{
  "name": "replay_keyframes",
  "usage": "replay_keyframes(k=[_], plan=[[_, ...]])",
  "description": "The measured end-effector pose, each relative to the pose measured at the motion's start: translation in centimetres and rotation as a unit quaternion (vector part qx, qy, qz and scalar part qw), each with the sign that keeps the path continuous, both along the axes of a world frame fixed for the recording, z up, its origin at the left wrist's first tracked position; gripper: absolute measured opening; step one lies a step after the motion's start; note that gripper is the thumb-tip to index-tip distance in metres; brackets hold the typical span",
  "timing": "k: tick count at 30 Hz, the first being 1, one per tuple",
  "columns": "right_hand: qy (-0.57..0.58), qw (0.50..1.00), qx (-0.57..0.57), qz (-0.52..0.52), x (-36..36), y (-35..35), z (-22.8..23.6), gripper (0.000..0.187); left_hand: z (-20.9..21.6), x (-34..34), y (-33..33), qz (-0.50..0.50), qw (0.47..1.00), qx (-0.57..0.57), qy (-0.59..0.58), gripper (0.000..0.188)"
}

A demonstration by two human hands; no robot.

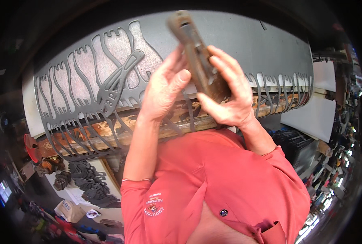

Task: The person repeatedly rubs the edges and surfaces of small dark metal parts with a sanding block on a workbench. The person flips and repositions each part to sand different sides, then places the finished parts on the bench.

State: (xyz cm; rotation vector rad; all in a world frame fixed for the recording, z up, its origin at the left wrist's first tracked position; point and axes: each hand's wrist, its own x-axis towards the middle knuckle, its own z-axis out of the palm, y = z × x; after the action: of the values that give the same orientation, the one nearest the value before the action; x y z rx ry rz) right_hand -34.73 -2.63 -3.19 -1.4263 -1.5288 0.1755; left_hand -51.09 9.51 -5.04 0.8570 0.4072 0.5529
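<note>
I hold a long, rusty brown metal bar (195, 53) up in front of my chest, tilted with its top end to the left. My right hand (227, 95) wraps around its lower end. On the bar's left side, my left hand (162, 91) pinches the edge between thumb and fingers. Behind the hands lies a grey steel sheet (238, 36) with several curved shapes cut out of it. One cut-out piece (116, 83) rests loose on the sheet, left of my left hand.
A worn wooden beam (107, 130) runs under the sheet's near edge. A pile of dark cut metal pieces (89, 183) lies at the lower left, by a red tool (32, 148). White panels (311, 118) stand at the right. My red shirt (213, 183) fills the bottom.
</note>
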Motion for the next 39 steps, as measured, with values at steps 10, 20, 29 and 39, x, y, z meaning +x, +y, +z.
replay_keyframes(k=[10, 20, 29, 39], plan=[[-0.028, 0.999, -0.031, -0.028, -1.8, 1.1, 1.4, 0.063, -1.9, -1.5, -0.7, 0.018, 0.993, -0.039, -0.112, 0.077], [0.065, 0.985, -0.158, 0.016, -0.4, 0.4, 0.9, 0.055, 0.3, -0.8, -2.3, 0.069, 0.991, 0.102, 0.048, 0.059], [0.307, 0.927, -0.181, 0.12, 1.6, -1.0, -1.8, 0.057, 0.7, 0.8, -3.7, 0.136, 0.943, 0.281, 0.119, 0.055], [0.352, 0.893, -0.26, 0.102, 2.1, -1.9, -0.4, 0.043, 0.7, 1.6, -4.4, 0.149, 0.922, 0.322, 0.156, 0.059]])
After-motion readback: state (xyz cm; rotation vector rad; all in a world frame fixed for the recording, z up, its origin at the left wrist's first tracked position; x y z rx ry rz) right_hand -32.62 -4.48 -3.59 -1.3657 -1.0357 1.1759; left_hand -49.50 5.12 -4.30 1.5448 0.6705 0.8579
